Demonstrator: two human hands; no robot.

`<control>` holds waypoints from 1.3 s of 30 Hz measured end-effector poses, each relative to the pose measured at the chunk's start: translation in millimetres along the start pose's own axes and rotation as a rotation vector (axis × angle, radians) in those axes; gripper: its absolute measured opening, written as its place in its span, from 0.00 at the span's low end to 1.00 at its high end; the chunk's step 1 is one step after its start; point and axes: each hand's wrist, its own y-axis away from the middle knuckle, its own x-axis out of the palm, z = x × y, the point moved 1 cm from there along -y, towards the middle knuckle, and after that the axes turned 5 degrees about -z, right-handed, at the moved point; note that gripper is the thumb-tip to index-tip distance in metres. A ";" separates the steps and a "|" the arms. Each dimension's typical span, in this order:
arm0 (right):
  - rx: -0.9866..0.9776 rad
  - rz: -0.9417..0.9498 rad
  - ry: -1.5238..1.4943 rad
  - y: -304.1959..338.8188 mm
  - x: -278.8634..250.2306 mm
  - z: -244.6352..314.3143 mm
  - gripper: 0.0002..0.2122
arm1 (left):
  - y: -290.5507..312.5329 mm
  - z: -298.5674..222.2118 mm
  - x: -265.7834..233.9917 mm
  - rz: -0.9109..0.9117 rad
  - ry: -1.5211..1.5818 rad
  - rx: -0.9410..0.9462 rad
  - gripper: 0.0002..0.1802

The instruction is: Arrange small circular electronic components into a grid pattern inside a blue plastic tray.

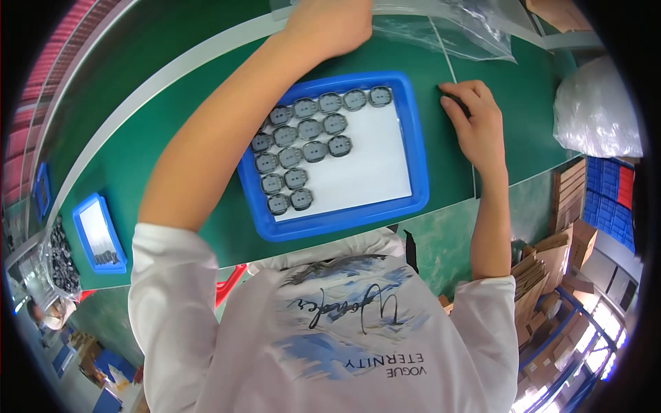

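A blue tray with a white bottom lies on the green table in front of me. Rows of grey, rounded plastic parts, each with small dark marks, fill its left side and far edge. My left forearm crosses over the tray's far-left corner and hides some of them. My left hand is beyond the tray at the top of the view, beside clear plastic film; its fingers are hidden. Right of the tray, my right hand has thumb and index finger close together around something small and dark, too unclear to name.
A clear plastic bag lies at the far edge. To the left stand a smaller blue tray and a bag of dark parts. A translucent plastic bundle is at the right, with blue crates and cardboard below.
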 end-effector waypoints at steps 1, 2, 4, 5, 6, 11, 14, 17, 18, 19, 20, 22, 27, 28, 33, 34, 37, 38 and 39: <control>0.057 -0.034 -0.099 1.3 -0.9 0.3 0.12 | -9.8 -3.2 7.8 0.012 -0.089 -0.072 0.09; 0.066 -0.042 -0.094 3.6 -2.1 2.0 0.12 | -15.5 -4.2 12.2 0.014 -0.082 -0.061 0.09; 0.314 -0.045 -0.260 9.7 -4.8 3.5 0.10 | -19.8 -1.4 18.9 0.023 -0.112 -0.095 0.09; 0.322 -0.051 -0.257 14.4 -5.1 4.9 0.10 | -16.3 2.9 18.3 0.027 -0.106 -0.087 0.09; 0.239 -0.058 -0.217 19.9 -4.1 5.1 0.10 | -10.2 8.4 15.2 0.042 0.009 -0.016 0.09; 0.046 -0.110 -0.162 32.8 -2.0 7.5 0.09 | 60.1 19.4 -61.5 -0.088 0.321 -0.114 0.12; -0.065 -0.111 -0.130 48.0 -0.8 15.4 0.10 | 137.6 50.9 -108.9 -0.169 0.393 -0.360 0.12; 0.007 -0.098 -0.154 80.1 5.6 6.2 0.09 | 213.9 56.0 -137.0 -0.114 0.237 -0.489 0.11; 0.021 -0.094 -0.141 85.4 -4.0 4.3 0.09 | 233.0 56.0 -139.5 -0.125 0.137 -0.390 0.12; 0.022 -0.097 -0.115 90.1 -8.0 -3.2 0.07 | 243.3 51.7 -140.3 -0.177 0.045 -0.301 0.11; 0.005 -0.117 -0.076 91.5 -11.7 -7.0 0.06 | 251.5 50.6 -142.0 -0.215 0.003 -0.304 0.11; 0.009 -0.131 -0.020 94.6 -9.9 -10.0 0.06 | 270.7 44.1 -147.3 -0.259 -0.005 -0.345 0.09; -0.006 -0.050 0.006 95.9 -10.6 -19.6 0.07 | 282.8 36.7 -146.6 -0.289 -0.089 -0.319 0.07; -0.047 -0.024 0.081 99.2 -19.4 -12.5 0.10 | 278.6 36.7 -146.6 -0.299 -0.056 -0.297 0.08; -0.155 0.034 0.198 97.9 -25.7 5.7 0.13 | 266.7 26.6 -153.0 -0.331 0.025 -0.428 0.13; -0.143 0.013 0.201 96.9 -23.9 10.1 0.13 | 260.5 28.1 -144.9 -0.342 -0.004 -0.364 0.16; -0.208 -0.031 0.166 89.7 -19.8 15.5 0.13 | 249.3 34.1 -128.0 -0.280 -0.099 -0.294 0.15; -0.269 -0.057 0.142 88.5 -22.3 14.6 0.13 | 248.1 38.5 -123.8 -0.275 -0.081 -0.288 0.13; -0.271 -0.059 0.142 86.1 -23.6 12.2 0.13 | 250.8 43.7 -121.1 -0.278 -0.082 -0.288 0.13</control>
